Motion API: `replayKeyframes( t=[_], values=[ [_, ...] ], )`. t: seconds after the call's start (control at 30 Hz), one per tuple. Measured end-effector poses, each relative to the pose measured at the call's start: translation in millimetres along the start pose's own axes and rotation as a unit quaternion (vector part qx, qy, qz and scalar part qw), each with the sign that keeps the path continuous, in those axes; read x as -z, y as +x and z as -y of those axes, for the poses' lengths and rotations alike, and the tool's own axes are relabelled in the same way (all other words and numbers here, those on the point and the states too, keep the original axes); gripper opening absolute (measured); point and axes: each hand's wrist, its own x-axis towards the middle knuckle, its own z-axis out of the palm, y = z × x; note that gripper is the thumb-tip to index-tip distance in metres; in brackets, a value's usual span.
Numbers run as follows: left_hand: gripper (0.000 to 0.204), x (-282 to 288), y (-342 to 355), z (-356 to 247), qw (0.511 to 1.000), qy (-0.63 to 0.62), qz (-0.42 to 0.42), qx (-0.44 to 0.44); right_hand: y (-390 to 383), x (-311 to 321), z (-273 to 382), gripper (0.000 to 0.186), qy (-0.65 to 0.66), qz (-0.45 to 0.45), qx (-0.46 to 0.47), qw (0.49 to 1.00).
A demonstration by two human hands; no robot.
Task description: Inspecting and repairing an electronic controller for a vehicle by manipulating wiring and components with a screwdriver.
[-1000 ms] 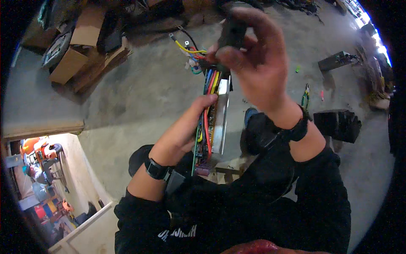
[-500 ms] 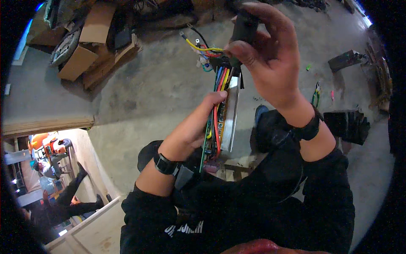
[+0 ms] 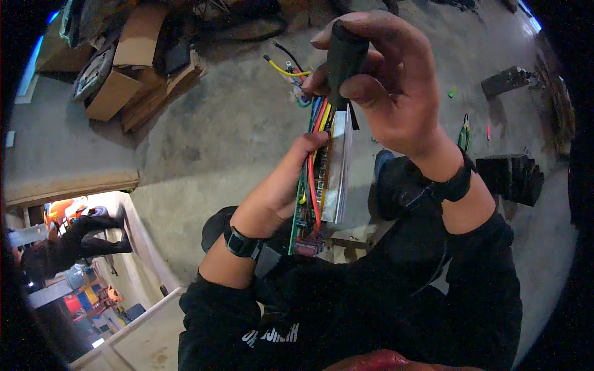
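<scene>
My left hand (image 3: pixel 288 173) is wrapped around a circuit board (image 3: pixel 301 229) with a silver metal heat-sink bar (image 3: pixel 338 167) along its right side. Coloured wires (image 3: pixel 317 198) run lengthwise over the board, and their loose ends (image 3: pixel 278 67) fan out beyond its far end. Between thumb and fingers, my right hand (image 3: pixel 405 93) grips a black block-shaped piece (image 3: pixel 346 59), whose exact kind does not show. That piece stands upright at the far end of the board and covers where the wires leave it. Whether the two touch, I cannot tell.
Green-handled pliers (image 3: pixel 464 135) and a small pink item (image 3: pixel 488 132) lie on the concrete floor at right, near a black box-like object (image 3: pixel 510 178). Cardboard boxes (image 3: pixel 139 37) are piled at far left. Through an opening at lower left, another person (image 3: pixel 74 244) is visible.
My right hand has brought the black piece slightly left and nearer, against the board's far end in view, and turned it. My left hand keeps its hold. The person beyond the opening has shifted.
</scene>
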Motion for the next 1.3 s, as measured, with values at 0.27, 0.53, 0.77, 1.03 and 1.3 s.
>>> replayKeyframes(
  t=[0.27,0.53,0.77,1.03,1.3],
  values=[
    [0.039,-1,-8,-9,0.998,-0.012,0.065,0.002,2,4,1,0.051,-0.034,0.064,0.038,0.997],
    [0.039,-2,-2,-4,0.999,-0.015,0.042,0.001,-1,1,-1,0.051,-0.005,0.015,0.045,0.999],
    [0.046,6,1,-2,1.000,0.024,0.015,0.003,-1,-1,-1,0.050,0.008,0.010,0.040,0.999],
    [0.045,1,-7,-4,0.999,0.013,0.034,-0.002,-1,0,0,0.049,-0.002,0.005,0.040,0.999],
    [0.042,5,-8,-6,0.998,0.055,0.009,-0.015,0,-4,0,0.048,0.008,0.014,0.056,0.998]
  ],
)
